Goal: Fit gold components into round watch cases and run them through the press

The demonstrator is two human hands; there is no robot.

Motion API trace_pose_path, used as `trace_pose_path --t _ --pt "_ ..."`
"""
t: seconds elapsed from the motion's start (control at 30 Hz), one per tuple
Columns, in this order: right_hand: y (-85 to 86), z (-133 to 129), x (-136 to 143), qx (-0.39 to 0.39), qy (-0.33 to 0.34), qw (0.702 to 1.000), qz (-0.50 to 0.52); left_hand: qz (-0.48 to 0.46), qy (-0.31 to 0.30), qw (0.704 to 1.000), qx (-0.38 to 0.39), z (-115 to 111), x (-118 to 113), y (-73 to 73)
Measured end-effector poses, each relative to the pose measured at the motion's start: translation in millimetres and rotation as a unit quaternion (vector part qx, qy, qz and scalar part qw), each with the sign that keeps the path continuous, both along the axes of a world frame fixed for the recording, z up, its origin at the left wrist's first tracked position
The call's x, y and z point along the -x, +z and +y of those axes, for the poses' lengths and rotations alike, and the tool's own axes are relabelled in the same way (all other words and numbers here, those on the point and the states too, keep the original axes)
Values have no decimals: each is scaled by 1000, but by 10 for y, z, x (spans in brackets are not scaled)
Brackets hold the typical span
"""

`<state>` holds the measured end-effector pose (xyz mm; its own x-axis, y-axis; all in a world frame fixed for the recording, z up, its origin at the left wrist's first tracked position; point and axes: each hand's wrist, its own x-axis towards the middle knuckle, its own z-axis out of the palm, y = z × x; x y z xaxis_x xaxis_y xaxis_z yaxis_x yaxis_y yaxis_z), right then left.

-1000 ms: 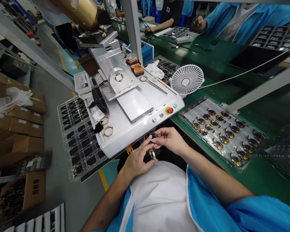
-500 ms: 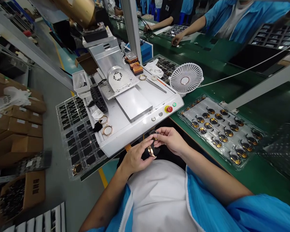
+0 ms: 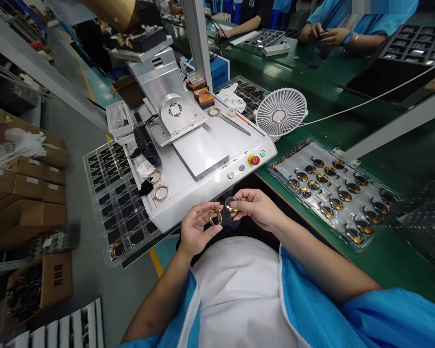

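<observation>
My left hand point(image 3: 199, 227) is closed around a gold watch case ring point(image 3: 214, 217), held tilted between thumb and fingers. Just to its right, my right hand point(image 3: 257, 209) pinches a round watch display module point(image 3: 231, 205), dark with a shiny gold-coloured face. The ring and the module are close together but apart, in front of the white machine's near edge. Two more gold rings, one of them the near ring point(image 3: 161, 193), lie on the left corner of the white machine base point(image 3: 188, 210). Similar round modules fill a clear tray point(image 3: 293, 159) to my right.
A metal fixture point(image 3: 176, 113) stands on the machine, with tweezers point(image 3: 235, 123) beside it. A white fan point(image 3: 281, 112) sits on the green bench at the right. Trays of black parts point(image 3: 121, 212) lie at the left. Across the bench, a co-worker's hands point(image 3: 326, 36) hold something small.
My hands have moved apart slightly; the ring has turned to show its opening, and the module's shiny face now shows. The co-worker across has drawn both hands together.
</observation>
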<state>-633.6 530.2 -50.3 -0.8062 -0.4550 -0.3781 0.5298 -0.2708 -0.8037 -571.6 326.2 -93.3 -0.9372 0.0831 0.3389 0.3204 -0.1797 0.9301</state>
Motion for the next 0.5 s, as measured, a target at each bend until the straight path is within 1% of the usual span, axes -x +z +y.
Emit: trace_pose_path --t 0.03,0.1,0.2,0.27,0.33,0.43,0.5 --pt "13 -20 -21 7 8 1000 -5 -17 7 999 -45 9 7 -6" --pt "41 -80 -75 21 25 999 -25 -46 18 993 -110 36 21 -19" --pt "84 -191 -166 36 42 997 -61 -84 22 984 -157 83 20 -55" --pt "112 -258 -215 35 28 997 -55 -94 27 983 -157 101 -1 -88" --pt "137 -308 -247 24 2 999 -24 -94 38 985 -141 101 -29 -116" --pt "171 -352 -271 -1 -30 999 32 -77 45 989 -116 82 -58 -130" --pt "198 -367 -278 -19 -34 998 55 -54 41 992 -105 70 -62 -123"
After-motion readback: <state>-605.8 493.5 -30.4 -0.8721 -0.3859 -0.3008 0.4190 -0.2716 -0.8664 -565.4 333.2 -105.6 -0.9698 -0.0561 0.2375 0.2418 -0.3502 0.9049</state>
